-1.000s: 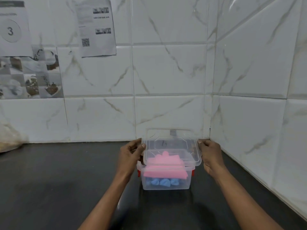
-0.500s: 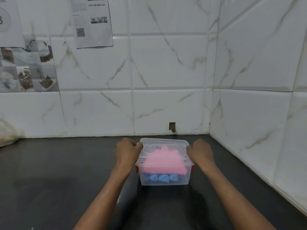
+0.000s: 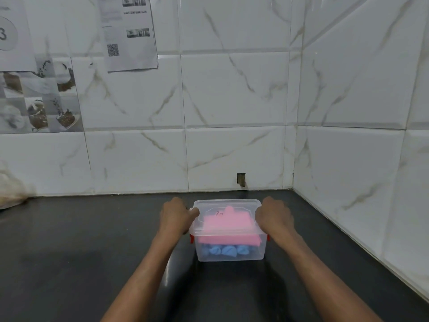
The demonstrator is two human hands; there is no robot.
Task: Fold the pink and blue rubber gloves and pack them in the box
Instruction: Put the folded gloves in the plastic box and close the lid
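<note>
Clear box (image 3: 229, 252) on counter (image 3: 92, 263) – pink gloves (image 3: 226, 225) over blue gloves (image 3: 224, 250) inside. Left hand (image 3: 175, 216) and right hand (image 3: 274, 217) clamped on lid (image 3: 232, 204) ends – likely seating it for 2 red latches (image 3: 191, 238).

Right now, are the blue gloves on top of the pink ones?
No, the blue gloves lie under the pink gloves in the box.

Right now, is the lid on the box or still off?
On. The clear lid lies flat on the box, a hand at each end. Cannot tell if the red clips are latched.
</note>
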